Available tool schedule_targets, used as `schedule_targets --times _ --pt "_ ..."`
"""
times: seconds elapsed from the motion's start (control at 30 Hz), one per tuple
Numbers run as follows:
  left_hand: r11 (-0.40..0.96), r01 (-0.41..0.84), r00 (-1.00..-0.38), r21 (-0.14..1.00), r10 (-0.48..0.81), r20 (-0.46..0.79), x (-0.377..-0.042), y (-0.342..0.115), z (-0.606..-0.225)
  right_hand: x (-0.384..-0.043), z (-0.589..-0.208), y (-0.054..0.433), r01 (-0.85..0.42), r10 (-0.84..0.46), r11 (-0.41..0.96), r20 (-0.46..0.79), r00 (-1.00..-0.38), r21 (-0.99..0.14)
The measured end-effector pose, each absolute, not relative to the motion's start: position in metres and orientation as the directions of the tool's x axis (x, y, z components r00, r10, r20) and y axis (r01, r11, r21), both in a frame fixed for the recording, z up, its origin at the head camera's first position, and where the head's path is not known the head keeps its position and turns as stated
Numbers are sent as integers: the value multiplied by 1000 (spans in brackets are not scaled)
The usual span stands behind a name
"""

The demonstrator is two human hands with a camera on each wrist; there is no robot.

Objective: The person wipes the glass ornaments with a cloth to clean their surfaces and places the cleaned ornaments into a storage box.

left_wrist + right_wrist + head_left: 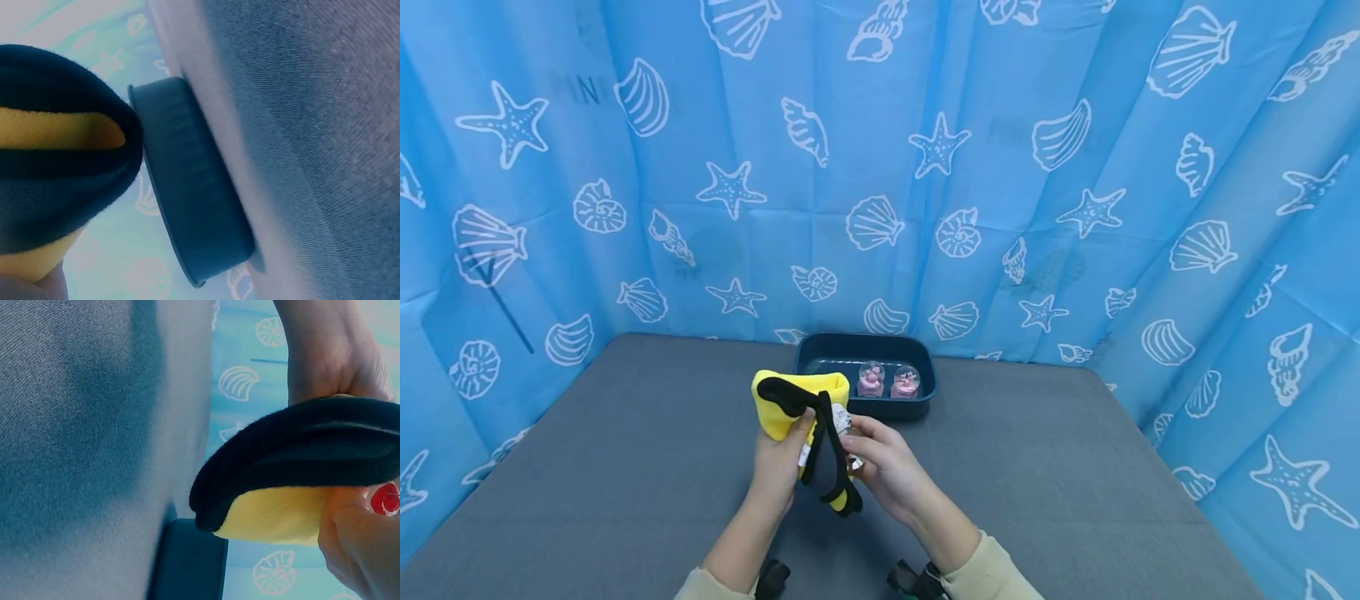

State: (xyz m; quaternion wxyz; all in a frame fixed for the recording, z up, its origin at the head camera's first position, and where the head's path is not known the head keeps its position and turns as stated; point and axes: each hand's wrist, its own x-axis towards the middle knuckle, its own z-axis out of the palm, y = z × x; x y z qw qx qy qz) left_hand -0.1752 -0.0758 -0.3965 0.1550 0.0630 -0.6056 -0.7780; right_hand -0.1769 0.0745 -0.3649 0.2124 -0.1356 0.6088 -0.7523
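Observation:
In the head view a soft yellow cloth pouch with black trim (801, 385) is held up in front of me. My left hand (777, 467) grips it from the left, thumb lying over the black edging. On the other side my right hand (891, 471) has curled fingers around a small shiny, crinkly silver-white thing (854, 462), close against the pouch. The right wrist view shows a glossy red bit (385, 499) beside that hand's fingers; I cannot tell what kind of thing it is. The pouch's folds fill the left side of the left wrist view.
Behind the pouch stands a dark blue tray (928, 379) on a grey cloth-covered table (640, 450). Inside it are two small pink-based snow globes, one left (871, 379) and one right (906, 382). A blue curtain (850, 167) with shells and starfish hangs behind.

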Motion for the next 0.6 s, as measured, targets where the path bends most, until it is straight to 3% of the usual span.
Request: schedule_targets --times 0.23,0.37,0.6 --pt "-334 96 -943 938 -332 -22 -175 -81 -392 -176 -361 80 173 -448 -186 -73 -891 -967" --pt "-349 124 -956 929 -293 18 -172 -82 -389 -178 -362 82 131 -415 -169 -50 -908 -977" --pt "-247 188 -972 951 -188 143 -168 -75 -388 -178 -369 82 -52 -379 -32 60 -924 -998"
